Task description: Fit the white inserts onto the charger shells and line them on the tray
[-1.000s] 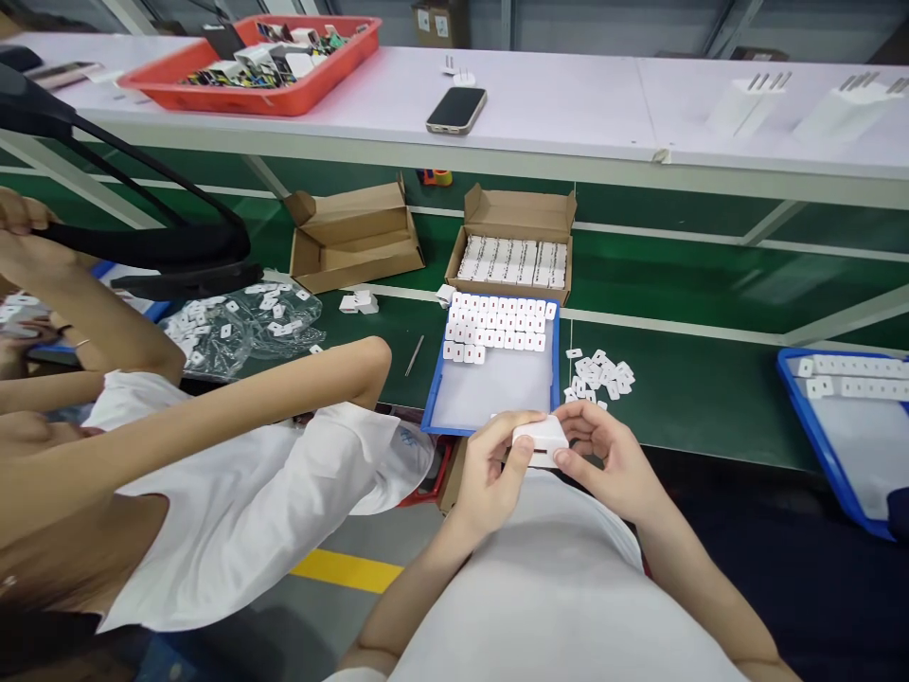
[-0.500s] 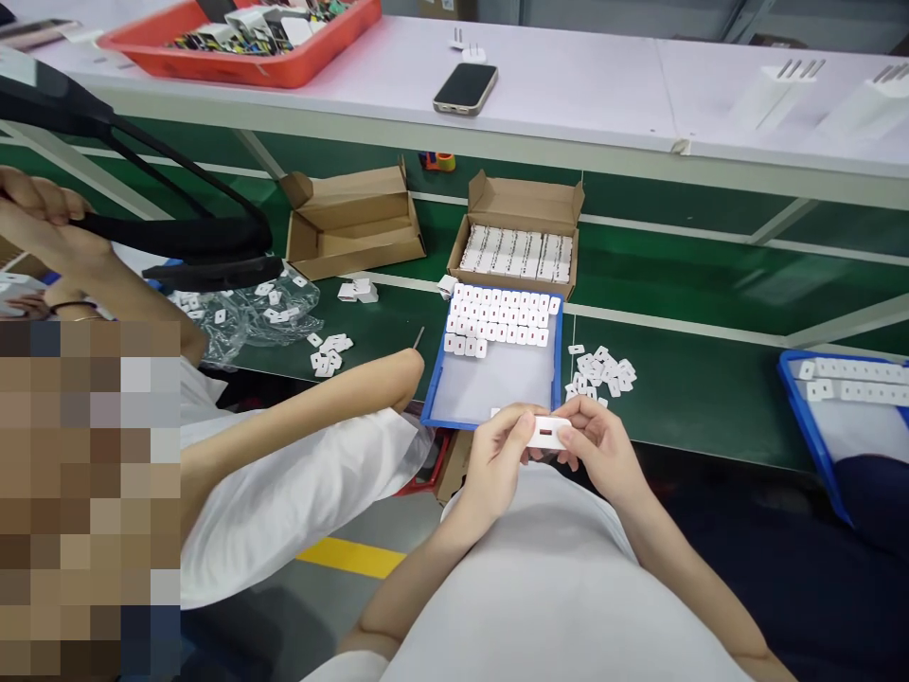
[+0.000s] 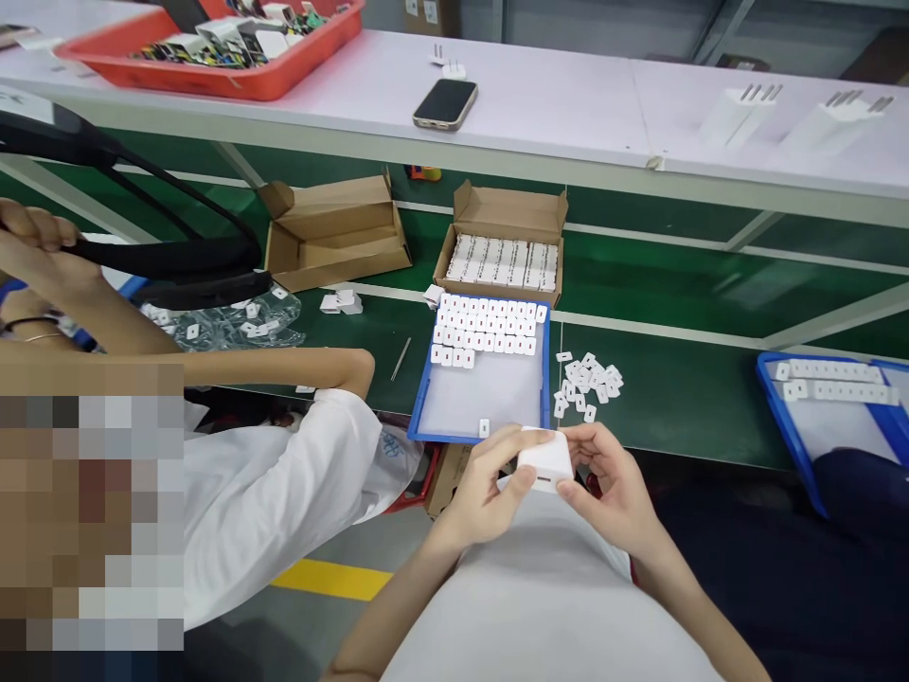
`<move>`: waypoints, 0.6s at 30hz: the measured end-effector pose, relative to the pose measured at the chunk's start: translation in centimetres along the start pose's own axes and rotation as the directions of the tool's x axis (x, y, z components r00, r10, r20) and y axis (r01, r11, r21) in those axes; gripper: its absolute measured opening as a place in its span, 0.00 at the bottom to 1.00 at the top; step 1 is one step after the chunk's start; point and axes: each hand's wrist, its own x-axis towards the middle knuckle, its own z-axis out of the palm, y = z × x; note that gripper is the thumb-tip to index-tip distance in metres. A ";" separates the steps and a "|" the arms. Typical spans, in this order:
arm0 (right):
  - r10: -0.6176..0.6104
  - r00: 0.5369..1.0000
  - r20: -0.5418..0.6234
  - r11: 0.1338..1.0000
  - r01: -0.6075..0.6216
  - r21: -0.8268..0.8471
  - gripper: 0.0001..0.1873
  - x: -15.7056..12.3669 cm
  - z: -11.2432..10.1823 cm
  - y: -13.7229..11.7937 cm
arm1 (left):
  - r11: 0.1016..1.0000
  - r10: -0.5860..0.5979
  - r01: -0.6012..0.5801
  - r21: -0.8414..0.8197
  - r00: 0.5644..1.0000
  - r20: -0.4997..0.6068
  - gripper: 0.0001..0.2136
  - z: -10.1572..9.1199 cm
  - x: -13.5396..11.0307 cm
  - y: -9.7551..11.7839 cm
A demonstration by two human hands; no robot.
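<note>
Close to my body, my left hand (image 3: 490, 481) grips a white charger housing (image 3: 545, 455) by its left side, thumb at the front corner and fingers over the back. A narrow slot shows in the housing's near end. On the opposite side, my right hand (image 3: 612, 485) holds it with the thumb at the near right corner and the fingers curled by the right edge. Just beyond lies a blue-rimmed tray (image 3: 418, 403) with rows of small white slotted pieces (image 3: 487, 322) at its far end. One single piece (image 3: 484, 428) stands near its front edge.
Loose white plates (image 3: 589, 374) lie right of the tray. Behind it is a carton (image 3: 507, 210) packed with white units; another open carton (image 3: 337, 237) is left. Tweezers (image 3: 401, 360) lie on the green bench. A co-worker's arm (image 3: 284, 369) reaches in from the left. A phone (image 3: 446, 104) rests on the shelf.
The charger housing has turned in my hands, so its broad white face now shows above the slotted end. My hands sit slightly lower in view. The co-worker's elbow has shifted left.
</note>
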 end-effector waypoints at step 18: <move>-0.260 0.966 0.011 0.947 0.257 -0.194 0.31 -1.2 -1.3 0.6 | 0.998 0.023 -0.013 -0.057 0.985 0.173 0.25 -0.5 0.4 -0.3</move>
